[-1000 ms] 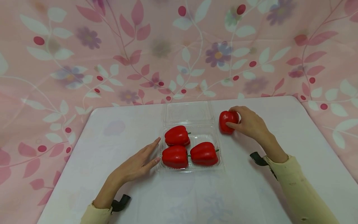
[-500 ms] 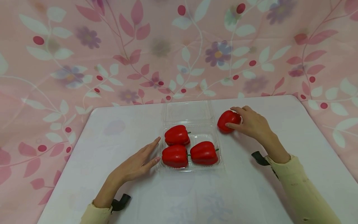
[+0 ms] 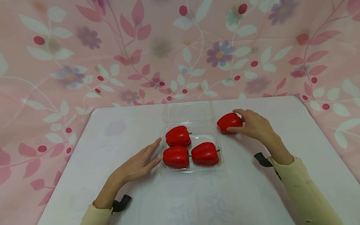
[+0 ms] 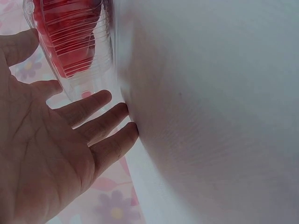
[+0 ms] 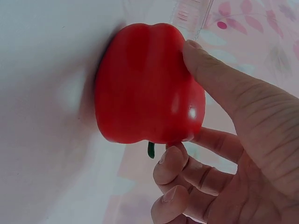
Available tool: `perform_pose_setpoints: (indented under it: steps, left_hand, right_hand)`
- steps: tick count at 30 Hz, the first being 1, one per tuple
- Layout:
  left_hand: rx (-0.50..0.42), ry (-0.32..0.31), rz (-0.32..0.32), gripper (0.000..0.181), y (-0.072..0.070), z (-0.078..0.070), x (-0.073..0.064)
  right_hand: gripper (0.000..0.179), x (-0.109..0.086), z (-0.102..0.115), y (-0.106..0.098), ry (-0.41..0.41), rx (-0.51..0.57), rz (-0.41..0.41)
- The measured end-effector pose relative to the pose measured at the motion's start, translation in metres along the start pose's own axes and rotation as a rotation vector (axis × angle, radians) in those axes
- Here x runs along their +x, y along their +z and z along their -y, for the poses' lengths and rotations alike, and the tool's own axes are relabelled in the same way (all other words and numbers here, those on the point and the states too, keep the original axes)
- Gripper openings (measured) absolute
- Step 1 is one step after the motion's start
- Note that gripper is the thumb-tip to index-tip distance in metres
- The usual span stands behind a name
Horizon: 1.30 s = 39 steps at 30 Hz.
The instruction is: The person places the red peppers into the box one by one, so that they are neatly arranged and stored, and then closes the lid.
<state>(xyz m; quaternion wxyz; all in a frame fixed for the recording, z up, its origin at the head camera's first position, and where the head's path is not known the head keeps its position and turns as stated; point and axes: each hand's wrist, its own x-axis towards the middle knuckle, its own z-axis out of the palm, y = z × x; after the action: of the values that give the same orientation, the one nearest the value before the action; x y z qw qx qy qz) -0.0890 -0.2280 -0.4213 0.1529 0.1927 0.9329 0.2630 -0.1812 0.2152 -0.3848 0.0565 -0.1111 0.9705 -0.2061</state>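
Note:
My right hand [image 3: 254, 125] grips a red bell pepper [image 3: 228, 122] to the right of a clear plastic clamshell box [image 3: 206, 138]. In the right wrist view the thumb lies on the side of this bell pepper [image 5: 149, 84], other fingers curl near its green stem, and it sits close over the white surface. Inside the box lie three more red bell peppers, one back left [image 3: 177, 136], one front left [image 3: 176, 157] and one front right [image 3: 205, 153]. My left hand [image 3: 137, 164] has its fingers extended, fingertips right at the box's left wall [image 4: 70, 42].
The box's transparent lid [image 3: 189, 113] lies folded back behind it. All this stands on a white-covered table [image 3: 126, 128], with a pink floral cloth [image 3: 168, 56] hanging behind. A dark wrist mount [image 3: 121, 203] shows at the left wrist.
The bell pepper in my right hand has turned from upright to lying on its side and shifted slightly left. My left hand and the box have stayed in place.

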Motion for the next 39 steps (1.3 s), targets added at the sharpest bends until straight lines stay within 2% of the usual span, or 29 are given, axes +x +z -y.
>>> perform_pose_setpoints:
  steps: [19,39]
  left_hand:
    - [-0.007,-0.009,-0.005,0.077,0.001,0.000,0.000]
    - [-0.009,0.001,-0.008,0.076,0.000,0.001,-0.001]
  right_hand:
    - [0.073,-0.002,-0.002,0.004,0.005,0.054,-0.021]
    - [0.069,-0.018,0.008,-0.022,-0.015,0.092,-0.143]
